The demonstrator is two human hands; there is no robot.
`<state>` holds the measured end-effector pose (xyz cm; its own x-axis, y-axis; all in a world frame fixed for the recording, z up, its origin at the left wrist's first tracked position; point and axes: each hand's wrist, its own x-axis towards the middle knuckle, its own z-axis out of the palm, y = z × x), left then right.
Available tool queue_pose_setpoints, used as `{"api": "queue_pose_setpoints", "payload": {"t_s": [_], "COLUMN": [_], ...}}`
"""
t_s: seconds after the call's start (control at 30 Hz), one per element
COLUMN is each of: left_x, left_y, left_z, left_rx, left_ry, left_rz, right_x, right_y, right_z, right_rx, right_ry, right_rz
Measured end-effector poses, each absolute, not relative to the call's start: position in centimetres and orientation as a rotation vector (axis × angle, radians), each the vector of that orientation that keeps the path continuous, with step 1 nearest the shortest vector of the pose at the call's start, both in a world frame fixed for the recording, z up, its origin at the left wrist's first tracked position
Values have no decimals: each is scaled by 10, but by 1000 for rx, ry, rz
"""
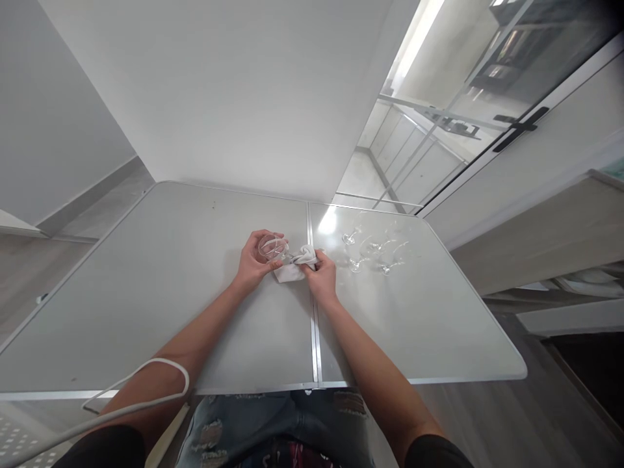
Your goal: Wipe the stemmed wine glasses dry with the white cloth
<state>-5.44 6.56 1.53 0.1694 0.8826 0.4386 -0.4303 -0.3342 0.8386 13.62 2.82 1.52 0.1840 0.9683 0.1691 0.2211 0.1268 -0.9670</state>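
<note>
My left hand [252,261] is wrapped round the bowl of a clear wine glass [273,247], which is tilted on its side above the table. A white cloth [290,272] is bunched about the stem end of that glass. My right hand [322,276] pinches the cloth, and the foot of the glass is hidden in its folds. To the right of my right hand, several more clear stemmed glasses [355,265] stand close together on the table; their thin outlines are hard to make out.
The pale folding table [160,292] has a metal seam [316,338] down its middle. A white wall [234,97] rises behind the table. On the right is a glazed door [487,117] with a dark handle. A white cable [141,406] loops over my left forearm.
</note>
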Motion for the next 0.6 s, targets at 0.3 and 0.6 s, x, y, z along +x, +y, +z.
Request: {"api": "queue_pose_setpoints", "payload": {"t_s": [0.3, 0.6], "left_x": [-54, -52], "left_y": [65, 62], "left_z": [15, 18], "left_rx": [1287, 1334], "left_ry": [480, 458], "left_rz": [1447, 1436], "right_x": [138, 138], "right_y": [29, 30], "right_z": [14, 12], "right_rx": [-1344, -1318], "right_ry": [-1261, -1237], "right_rz": [862, 894]}}
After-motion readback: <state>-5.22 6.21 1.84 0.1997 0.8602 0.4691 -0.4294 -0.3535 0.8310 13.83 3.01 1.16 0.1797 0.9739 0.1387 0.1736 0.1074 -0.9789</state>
